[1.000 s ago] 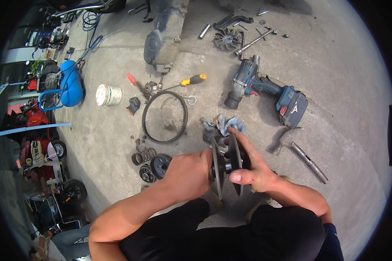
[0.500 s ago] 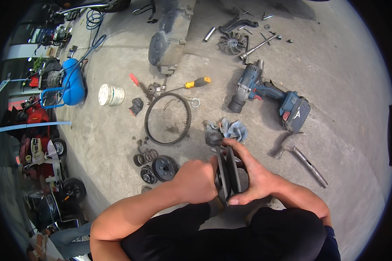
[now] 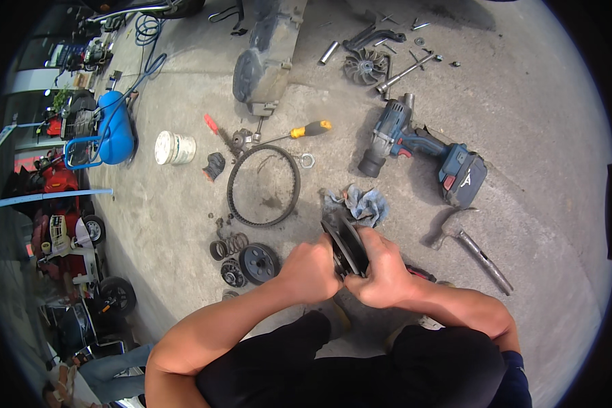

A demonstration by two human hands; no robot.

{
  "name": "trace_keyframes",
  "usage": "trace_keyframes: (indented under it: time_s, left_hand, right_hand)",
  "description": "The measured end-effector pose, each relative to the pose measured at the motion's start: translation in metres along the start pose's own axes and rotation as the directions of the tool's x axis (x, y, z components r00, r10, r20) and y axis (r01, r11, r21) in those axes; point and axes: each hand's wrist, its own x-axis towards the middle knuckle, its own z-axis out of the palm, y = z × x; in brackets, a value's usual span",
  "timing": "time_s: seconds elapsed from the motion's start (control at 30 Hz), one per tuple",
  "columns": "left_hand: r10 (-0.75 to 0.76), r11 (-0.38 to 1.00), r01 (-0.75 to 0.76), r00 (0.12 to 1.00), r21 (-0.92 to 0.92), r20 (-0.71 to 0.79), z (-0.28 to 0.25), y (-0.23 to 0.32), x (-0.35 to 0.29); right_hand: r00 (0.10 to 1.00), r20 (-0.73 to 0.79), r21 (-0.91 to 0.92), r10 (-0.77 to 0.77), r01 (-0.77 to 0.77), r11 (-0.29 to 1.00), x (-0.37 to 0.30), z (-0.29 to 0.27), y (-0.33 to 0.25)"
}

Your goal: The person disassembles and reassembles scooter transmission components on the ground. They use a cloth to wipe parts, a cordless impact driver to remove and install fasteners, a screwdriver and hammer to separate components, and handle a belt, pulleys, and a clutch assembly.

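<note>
Between my two hands is a dark metal belt pulley [image 3: 349,246], its two round plates set face to face and tilted up to the left. My left hand [image 3: 311,273] is closed on its left side, fingers mostly hidden behind the plate. Wrapped round the right side is my right hand [image 3: 381,273], thumb near the lower edge. Just beyond the pulley lies a crumpled blue-grey rag [image 3: 362,205]. To the left on the concrete are a black clutch drum [image 3: 258,263], a smaller clutch part [image 3: 233,273] and a coil spring [image 3: 228,246]. A toothed drive belt [image 3: 231,187] rests farther out.
An impact wrench [image 3: 394,136] and a hammer [image 3: 479,255] lie on the right. Beyond are a yellow-handled screwdriver [image 3: 311,129], a finned fan wheel [image 3: 365,68] and a long engine casing [image 3: 272,54]. Leftward stand a white tub [image 3: 175,148], a blue air tank [image 3: 115,129] and parked scooters [image 3: 68,231].
The pulley has tilted leftward at its top. My right hand has turned over it, with its back now more upward and its thumb drawn in toward my left hand.
</note>
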Motion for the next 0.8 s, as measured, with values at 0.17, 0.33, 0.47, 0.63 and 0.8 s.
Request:
trace_keyframes:
  time_s: [0.17,0.33,0.47,0.63,0.8]
  left_hand:
    - [-0.055,0.626,0.315,0.93,-0.713,0.363,-0.001,-0.021,-0.014]
    - [-0.031,0.448,0.481,0.85,-0.753,0.525,0.001,-0.018,-0.014]
    - [-0.237,0.766,0.324,0.945,-0.554,0.226,-0.006,-0.011,0.007]
    - [-0.294,0.952,0.304,0.935,0.022,-0.199,-0.019,0.011,0.019]
    - [-0.25,0.968,0.246,0.937,-0.048,-0.244,-0.024,0.012,0.019]
  right_hand:
    - [0.931,-0.025,-0.016,-0.364,0.363,0.932,-0.004,0.003,0.016]
    - [0.977,0.004,0.022,-0.212,0.211,0.977,-0.011,0.002,0.019]
    - [0.989,-0.113,-0.045,-0.091,0.087,0.995,-0.005,0.001,0.025]
    - [0.978,-0.203,-0.126,-0.051,0.025,0.992,0.019,0.008,0.027]
    - [0.967,-0.242,-0.071,-0.079,0.064,0.995,0.035,-0.004,0.022]
